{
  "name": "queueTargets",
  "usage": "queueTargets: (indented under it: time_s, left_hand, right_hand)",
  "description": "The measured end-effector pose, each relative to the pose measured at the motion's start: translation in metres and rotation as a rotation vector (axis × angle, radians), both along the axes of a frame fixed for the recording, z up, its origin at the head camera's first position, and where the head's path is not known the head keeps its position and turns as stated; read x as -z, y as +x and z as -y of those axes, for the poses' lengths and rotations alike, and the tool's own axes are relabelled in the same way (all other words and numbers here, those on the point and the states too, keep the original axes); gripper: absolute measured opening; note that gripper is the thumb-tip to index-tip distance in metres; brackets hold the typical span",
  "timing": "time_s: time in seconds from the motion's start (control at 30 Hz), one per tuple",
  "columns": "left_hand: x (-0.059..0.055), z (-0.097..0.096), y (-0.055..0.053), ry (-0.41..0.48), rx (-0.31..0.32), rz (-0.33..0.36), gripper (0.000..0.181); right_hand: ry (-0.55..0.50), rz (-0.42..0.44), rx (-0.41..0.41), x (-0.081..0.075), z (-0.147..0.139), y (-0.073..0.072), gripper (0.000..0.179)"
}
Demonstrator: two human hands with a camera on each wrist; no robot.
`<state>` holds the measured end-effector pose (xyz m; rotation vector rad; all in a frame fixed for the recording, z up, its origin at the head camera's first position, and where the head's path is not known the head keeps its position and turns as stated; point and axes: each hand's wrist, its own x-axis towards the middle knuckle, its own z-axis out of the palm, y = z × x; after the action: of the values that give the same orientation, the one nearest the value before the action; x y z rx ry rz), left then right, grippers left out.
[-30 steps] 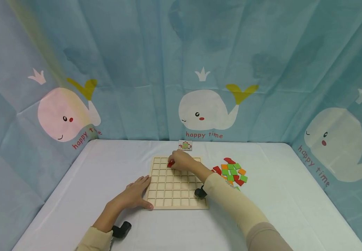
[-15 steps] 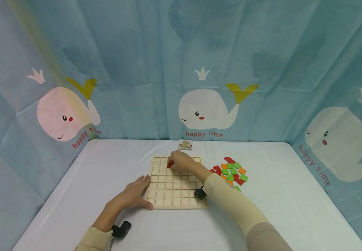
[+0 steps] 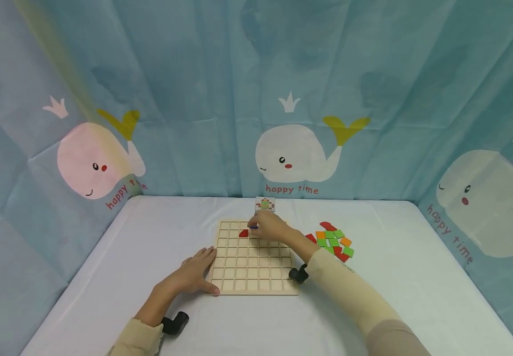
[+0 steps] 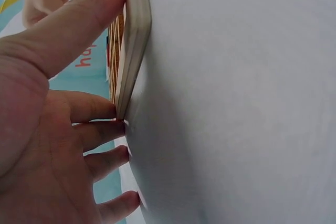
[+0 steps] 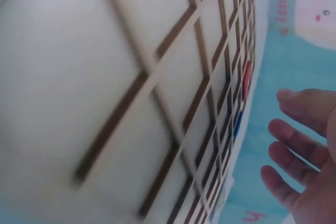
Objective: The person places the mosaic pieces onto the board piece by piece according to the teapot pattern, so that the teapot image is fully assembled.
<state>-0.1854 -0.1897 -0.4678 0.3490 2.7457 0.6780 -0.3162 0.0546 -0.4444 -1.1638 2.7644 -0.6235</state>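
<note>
A pale wooden grid board [image 3: 254, 272] lies on the white table. My left hand [image 3: 195, 272] rests against its left side, fingers spread, thumb at the near corner; the left wrist view shows the fingertips [image 4: 107, 129] touching the edge. A red piece with a rounded side [image 3: 243, 233] lies in a square near the board's far edge. Just right of it, a blue piece [image 5: 238, 124] shows in the grid, partly covered by my fingers in the head view. My right hand [image 3: 268, 226] hovers over that far part, fingers loosely bent and holding nothing in the right wrist view.
Right of the board lies a loose pile of green squares [image 3: 329, 242], orange squares [image 3: 346, 242] and red pieces [image 3: 327, 226], partly hidden by the right sleeve. A small picture card [image 3: 265, 203] lies behind the board. A blue curtain [image 3: 194, 148] hangs behind the table.
My right hand has let go of the red piece, which stays on the board, and has shifted a little to the right. The blue piece has come into sight. The left hand keeps its place.
</note>
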Motion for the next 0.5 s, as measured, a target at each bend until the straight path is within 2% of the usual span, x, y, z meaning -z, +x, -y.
queueTargets:
  time_s: [0.5]
  left_hand:
    - [-0.001, 0.002, 0.001, 0.001, -0.003, 0.003, 0.113]
  right_hand:
    - [0.024, -0.022, 0.116, 0.001, -0.064, 0.005, 0.019]
